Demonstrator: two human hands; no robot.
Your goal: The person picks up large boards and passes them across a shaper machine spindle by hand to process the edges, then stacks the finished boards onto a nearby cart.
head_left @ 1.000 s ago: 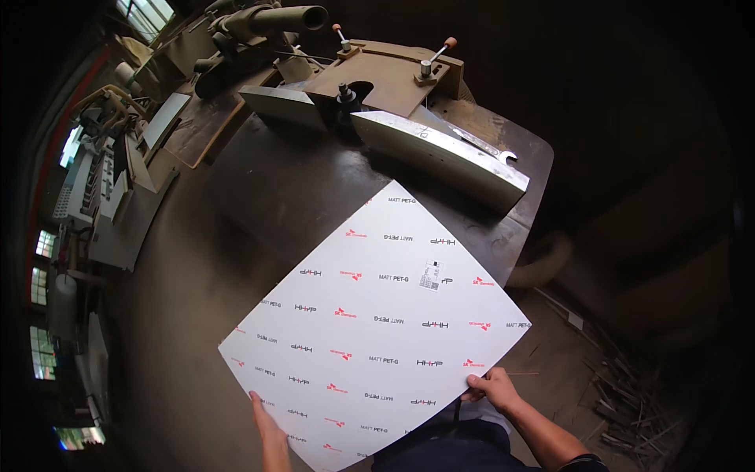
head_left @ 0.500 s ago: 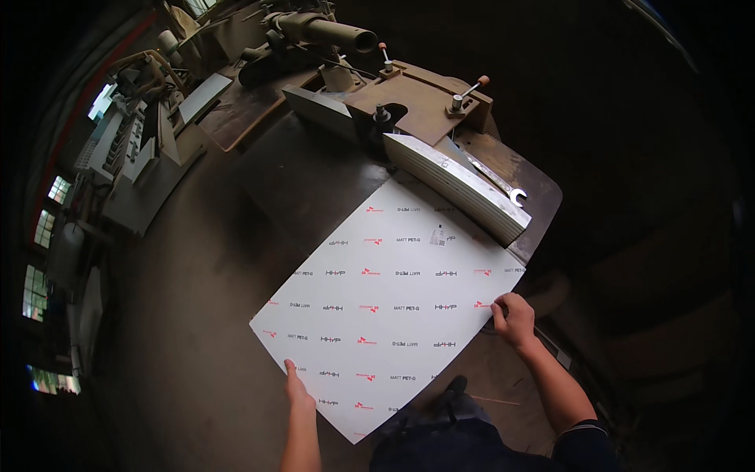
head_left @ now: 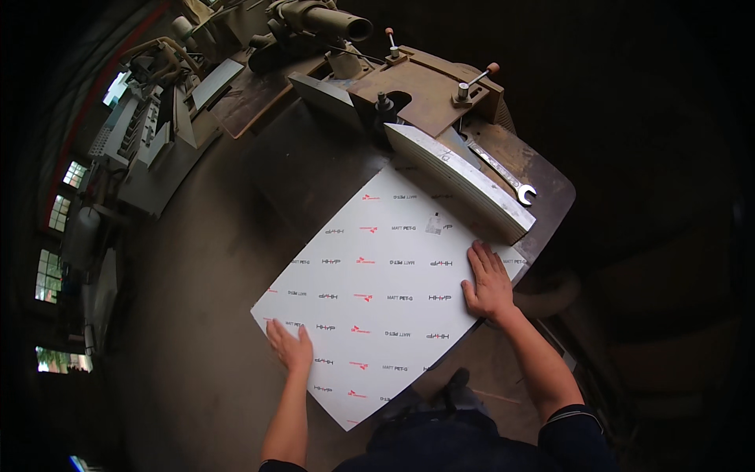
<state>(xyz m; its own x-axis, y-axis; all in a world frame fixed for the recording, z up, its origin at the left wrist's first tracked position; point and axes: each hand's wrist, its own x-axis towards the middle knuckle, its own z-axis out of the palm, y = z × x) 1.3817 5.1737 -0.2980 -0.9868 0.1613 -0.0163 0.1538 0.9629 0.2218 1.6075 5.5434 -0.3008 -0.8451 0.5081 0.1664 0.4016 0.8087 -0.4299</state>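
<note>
A white panel (head_left: 377, 279) with a printed film lies on the dark metal table (head_left: 291, 173) of a woodworking machine. Its far right edge runs along a pale fence (head_left: 464, 182). My left hand (head_left: 291, 348) rests on the panel's left edge, fingers spread on the printed face and thumb apart. Close to the panel's right corner, just short of the fence, my right hand (head_left: 489, 285) lies flat with its fingers stretched out. Neither hand is wrapped round anything. The panel's near corner juts out past the table toward my body.
A dark spindle (head_left: 383, 102) stands in the gap between the pale fence and a second fence piece (head_left: 324, 98). Behind the fence lies an open-end wrench (head_left: 503, 173). Clamp levers (head_left: 477, 76) and a wide pipe (head_left: 334, 22) rise beyond. Boards (head_left: 218, 84) lean at far left.
My right hand has gone from gripping the panel's right edge to lying flat on top, nearer the fence. My left hand has slid up the left edge and spread onto the face.
</note>
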